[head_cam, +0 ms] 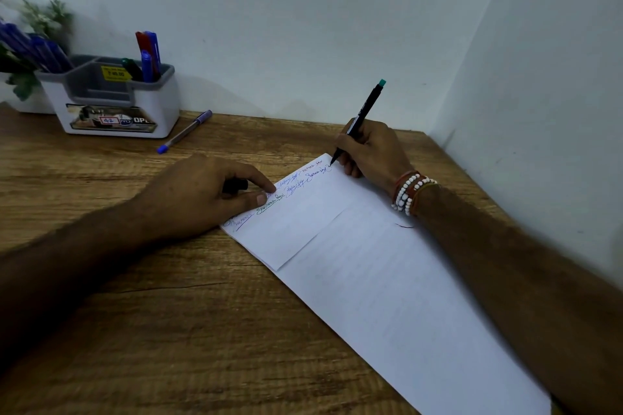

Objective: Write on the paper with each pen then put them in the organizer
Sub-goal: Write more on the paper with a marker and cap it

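Observation:
A long white paper (371, 273) lies slanted on the wooden desk, with blue, red and green handwriting along its far edge. My right hand (371, 148) grips a black pen with a teal end (362, 118), its tip touching the paper's far corner. My left hand (202, 195) presses the paper's left edge with its fingertips and curls over a small black pen cap (236, 185). A white and grey organizer (114, 101) stands at the back left and holds several blue, red and dark pens (146, 57). A purple-capped pen (184, 131) lies on the desk beside it.
A small potted plant (30, 44) stands behind the organizer at the far left. White walls close the desk at the back and on the right. Bare wooden desk (168, 330) stretches toward me under my left forearm.

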